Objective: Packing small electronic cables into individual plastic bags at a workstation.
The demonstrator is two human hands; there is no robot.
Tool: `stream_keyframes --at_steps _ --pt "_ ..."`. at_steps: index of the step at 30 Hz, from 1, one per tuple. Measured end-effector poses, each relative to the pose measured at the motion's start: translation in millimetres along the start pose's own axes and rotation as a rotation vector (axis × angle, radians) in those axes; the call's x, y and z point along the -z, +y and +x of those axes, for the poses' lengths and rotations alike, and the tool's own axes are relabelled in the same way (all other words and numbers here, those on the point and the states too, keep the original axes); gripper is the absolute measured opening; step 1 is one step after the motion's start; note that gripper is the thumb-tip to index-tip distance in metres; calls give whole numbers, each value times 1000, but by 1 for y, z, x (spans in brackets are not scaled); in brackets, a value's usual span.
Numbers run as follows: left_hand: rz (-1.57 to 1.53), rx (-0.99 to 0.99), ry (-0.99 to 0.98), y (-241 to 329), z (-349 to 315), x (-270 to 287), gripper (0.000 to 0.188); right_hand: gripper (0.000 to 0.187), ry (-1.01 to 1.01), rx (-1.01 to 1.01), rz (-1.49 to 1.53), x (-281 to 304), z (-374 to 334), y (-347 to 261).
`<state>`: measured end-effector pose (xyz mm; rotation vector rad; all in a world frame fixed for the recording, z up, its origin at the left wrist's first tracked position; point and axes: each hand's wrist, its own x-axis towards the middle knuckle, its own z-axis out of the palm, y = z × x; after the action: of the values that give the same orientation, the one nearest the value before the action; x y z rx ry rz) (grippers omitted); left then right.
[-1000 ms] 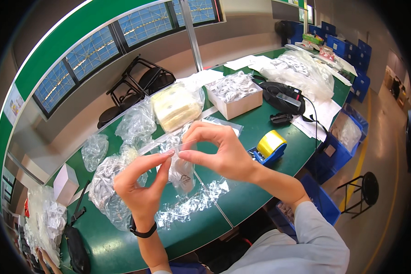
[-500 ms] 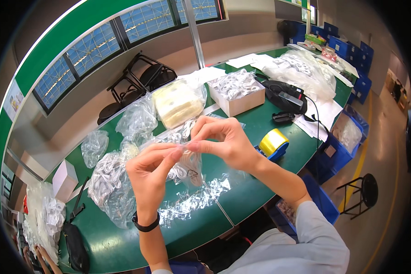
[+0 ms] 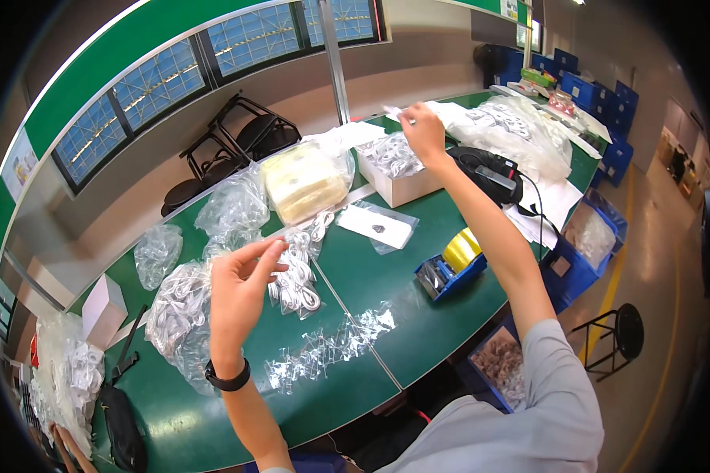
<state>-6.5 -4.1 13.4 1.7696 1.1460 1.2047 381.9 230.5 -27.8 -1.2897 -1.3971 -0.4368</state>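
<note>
My left hand (image 3: 241, 288) hovers over the green table (image 3: 418, 331), its fingers loosely apart and nothing visible in them. It is right beside a heap of white coiled cables in clear bags (image 3: 296, 276). My right arm stretches far across the table. My right hand (image 3: 422, 130) pinches a small clear packet (image 3: 394, 113) above an open white box (image 3: 406, 188) filled with bagged white cables.
A yellow tape roll in a blue dispenser (image 3: 454, 264), a flat clear bag (image 3: 375, 227), a strip of small clear bags (image 3: 331, 343), a bag of cream sheets (image 3: 304, 181), a black device (image 3: 489, 169). Blue bins (image 3: 580, 244) and a stool (image 3: 619, 331) stand at the right.
Both hands were together on a bagged white cable near me. My right hand has since swung far out to the white box, and the left hand stays by the cable heap.
</note>
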Motion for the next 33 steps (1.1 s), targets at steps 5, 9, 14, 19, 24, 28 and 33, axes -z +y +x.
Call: stream_keyframes --at_steps 5,9,14,19,24,28,33 --pt "59 17 -82 2 -5 3 30 12 -469 174 -290 -24 -25 57" --pt "97 23 -36 6 -7 12 31 18 -603 241 -590 -18 -21 10" --pt "111 20 81 -10 -2 22 38 22 -826 418 -47 -41 -58 -76" --pt "145 -1 52 -12 1 19 40 35 -882 815 -30 -81 -127 -112" --pt "194 7 50 -15 1 19 40 27 -904 1072 -415 -113 -162 -115" --pt "215 22 47 -12 -1 20 42 24 -921 940 -303 -93 -138 -118" --pt "215 30 73 -28 8 20 44 21 -654 574 190 -22 -108 -164"
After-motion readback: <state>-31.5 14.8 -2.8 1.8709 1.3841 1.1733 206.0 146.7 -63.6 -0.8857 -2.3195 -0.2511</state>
